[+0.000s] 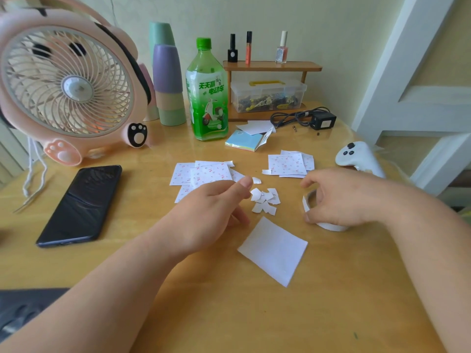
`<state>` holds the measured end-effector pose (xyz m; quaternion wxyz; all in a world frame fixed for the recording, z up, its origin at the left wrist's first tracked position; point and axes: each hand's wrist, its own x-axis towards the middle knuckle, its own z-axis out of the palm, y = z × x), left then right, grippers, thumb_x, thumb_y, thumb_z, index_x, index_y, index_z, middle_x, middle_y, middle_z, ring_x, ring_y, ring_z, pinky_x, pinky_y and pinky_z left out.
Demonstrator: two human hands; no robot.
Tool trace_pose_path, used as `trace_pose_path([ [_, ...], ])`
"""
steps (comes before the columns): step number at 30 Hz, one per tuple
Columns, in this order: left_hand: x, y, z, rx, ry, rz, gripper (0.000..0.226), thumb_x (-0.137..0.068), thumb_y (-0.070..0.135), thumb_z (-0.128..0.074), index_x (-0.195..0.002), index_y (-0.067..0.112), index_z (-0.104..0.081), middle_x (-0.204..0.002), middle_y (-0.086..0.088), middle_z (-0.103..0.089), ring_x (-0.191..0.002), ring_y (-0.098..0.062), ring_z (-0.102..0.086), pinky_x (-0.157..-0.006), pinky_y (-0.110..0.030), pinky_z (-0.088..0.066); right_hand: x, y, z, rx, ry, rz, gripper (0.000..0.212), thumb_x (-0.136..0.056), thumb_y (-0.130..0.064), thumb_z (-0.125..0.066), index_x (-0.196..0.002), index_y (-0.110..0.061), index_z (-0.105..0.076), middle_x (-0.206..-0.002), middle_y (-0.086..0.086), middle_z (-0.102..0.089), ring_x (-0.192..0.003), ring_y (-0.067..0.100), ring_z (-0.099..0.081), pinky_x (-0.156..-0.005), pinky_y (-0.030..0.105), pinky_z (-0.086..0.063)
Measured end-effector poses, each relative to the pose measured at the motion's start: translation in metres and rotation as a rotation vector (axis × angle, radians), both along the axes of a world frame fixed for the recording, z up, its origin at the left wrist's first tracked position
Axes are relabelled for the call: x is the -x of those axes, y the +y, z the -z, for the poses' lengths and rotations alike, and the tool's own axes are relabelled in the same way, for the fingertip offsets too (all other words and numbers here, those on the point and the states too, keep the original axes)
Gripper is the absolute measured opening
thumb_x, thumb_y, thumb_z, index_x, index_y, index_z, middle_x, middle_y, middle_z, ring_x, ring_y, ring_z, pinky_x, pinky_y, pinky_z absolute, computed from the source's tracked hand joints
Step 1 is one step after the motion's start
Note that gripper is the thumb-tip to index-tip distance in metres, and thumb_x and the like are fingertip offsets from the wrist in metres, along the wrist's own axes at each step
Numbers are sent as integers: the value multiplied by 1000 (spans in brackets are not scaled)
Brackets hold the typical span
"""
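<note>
Two hands: right hand (349, 200) grips a round white tape roll (331, 226), left hand (211, 210) curled, contents unclear.

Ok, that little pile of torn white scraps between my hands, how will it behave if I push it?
The scraps look thin and small, so probably very light: a push would likely scatter them, not slide them together. Several curl up at the edges, so they seem floppy. Lying loose on the smooth table, they may be fiddly to pinch.
</note>
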<state>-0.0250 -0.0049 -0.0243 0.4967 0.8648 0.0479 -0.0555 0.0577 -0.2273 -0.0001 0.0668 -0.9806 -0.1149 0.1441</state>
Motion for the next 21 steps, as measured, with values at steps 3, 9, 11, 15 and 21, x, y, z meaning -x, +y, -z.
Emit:
trace_pose_path([
  [3, 1, 0, 0, -10, -28, -33, 47, -96, 67, -38, -99, 34, -71, -88, 16, -75, -79, -4, -65, -75, -22, -46, 3, 2, -1, -14, 9, -52, 55, -83, -30, -73, -134, -34, -53, -92, -19, -58, -88, 7, -60, -63, 21, -42],
  [9, 0, -5, 4, 63, -131, -141, 12, -94, 41, -67, -91, 31, -74, -86, 11, -74, -70, -7, -64, -60, -19, -50, 10, 5, -1, -446, -114, -186, 60, -88, -13, -68, -130, -47, -41, -80, -12, -65, -77, 14, -69, -69, 38, -58],
  [11, 1, -7, 5, 192, -161, -118, 16, -88, 36, -77, -103, 33, -73, -92, 11, -74, -73, -7, -63, -68, -27, -52, 16, 11, -1, -704, -111, -269, 66, -87, -4, -71, -132, -44, -43, -82, -4, -62, -78, 21, -73, -71, 39, -57],
  [15, 3, -7, 4, 389, -243, -28, 48, -72, 38, -79, -119, 29, -71, -102, 6, -72, -79, -9, -60, -70, -25, -48, 31, 24, 2, -973, -94, -408, 73, -87, 9, -69, -136, -39, -45, -82, 4, -59, -75, 29, -73, -73, 52, -58],
  [21, 5, -6, -2, 397, -407, -122, 36, -72, 27, -89, -105, 34, -75, -95, 13, -72, -76, -6, -63, -74, -33, -54, 41, 33, 5, -1042, -149, -470, 73, -87, 14, -68, -140, -31, -45, -82, 2, -58, -76, 27, -72, -71, 48, -58],
])
